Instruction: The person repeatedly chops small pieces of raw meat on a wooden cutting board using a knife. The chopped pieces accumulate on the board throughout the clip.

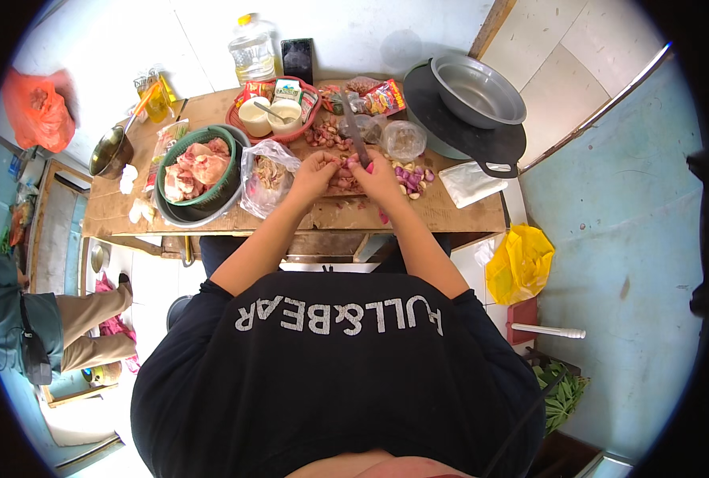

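My right hand [382,177] grips a kitchen knife [354,128], its blade pointing away from me toward the back of the table. Close beside it, my left hand [316,175] has its fingertips pinched on a small shallot, mostly hidden by the fingers. Beneath both hands lie reddish shallot skins [343,184]. To the right of the knife hand is a pile of peeled shallots and garlic cloves [413,178]. Unpeeled shallots [325,132] are heaped beyond my hands. A clear plastic bag [266,179] with pale peelings sits left of my left hand.
Raw chicken pieces [199,170] fill a green basket [164,190] on the left. A red basket [313,110] holds cups and packets. At the right, a metal bowl [480,89] rests on a black griddle pan [501,146]. Another person [37,322] stands at far left.
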Demonstrator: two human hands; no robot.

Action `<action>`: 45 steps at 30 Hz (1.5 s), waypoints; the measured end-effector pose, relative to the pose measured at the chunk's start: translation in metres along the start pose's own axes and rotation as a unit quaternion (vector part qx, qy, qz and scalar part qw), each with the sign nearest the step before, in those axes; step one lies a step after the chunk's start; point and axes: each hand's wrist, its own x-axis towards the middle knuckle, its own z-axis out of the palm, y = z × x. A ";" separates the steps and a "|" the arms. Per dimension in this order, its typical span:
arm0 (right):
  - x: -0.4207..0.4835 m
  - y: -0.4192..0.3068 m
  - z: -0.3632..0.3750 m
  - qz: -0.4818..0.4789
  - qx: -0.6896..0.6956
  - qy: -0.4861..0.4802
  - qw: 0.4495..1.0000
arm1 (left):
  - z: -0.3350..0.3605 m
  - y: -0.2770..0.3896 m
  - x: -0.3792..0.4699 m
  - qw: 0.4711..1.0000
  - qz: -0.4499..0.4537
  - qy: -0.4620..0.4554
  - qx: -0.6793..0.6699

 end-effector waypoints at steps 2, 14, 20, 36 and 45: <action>-0.002 -0.001 -0.014 -0.019 -0.067 0.061 0.996 | -0.003 0.002 0.001 0.999 0.030 0.003 0.039; -0.020 0.043 -0.082 0.059 -0.304 0.186 0.932 | -0.008 0.014 0.027 0.775 0.262 0.149 0.556; -0.020 0.059 -0.079 0.022 -0.292 0.203 0.935 | -0.017 0.023 0.063 0.739 0.219 0.138 0.622; -0.023 0.019 -0.067 0.008 -0.074 0.119 0.990 | -0.011 0.020 0.059 0.923 0.191 0.090 0.323; -0.021 -0.046 -0.020 -0.118 -0.007 -0.025 0.993 | -0.005 0.030 0.012 0.993 0.101 -0.015 -0.065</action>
